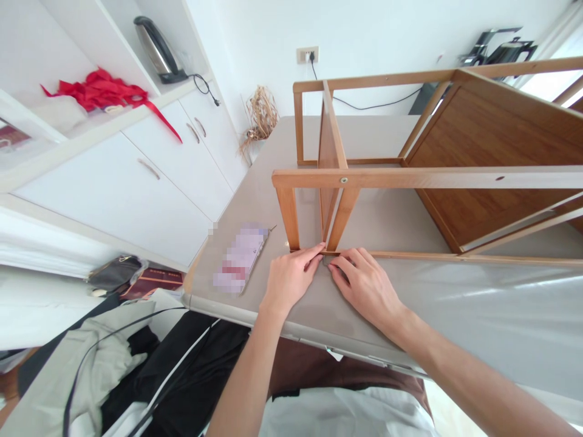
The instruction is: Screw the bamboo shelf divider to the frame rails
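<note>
A wooden shelf rack (410, 178) lies on its side on the table, with its rails running off to the right. At the near lower rail, below a slatted end panel, both hands meet. My left hand (291, 276) has its index finger against the rail, with the thumb bent in close to it. My right hand (367, 288) has its fingers curled together just to the right. Between the fingertips shows a small thin greyish piece (327, 260), too small to name. What each hand grips is largely hidden by the fingers.
A blurred-out flat packet or phone (241, 261) lies left of my hands on the grey table (273, 206). White cabinets (132, 164) stand along the left, holding a kettle (157, 51) and red ribbon (100, 91). Clothes (86, 364) are heaped at lower left.
</note>
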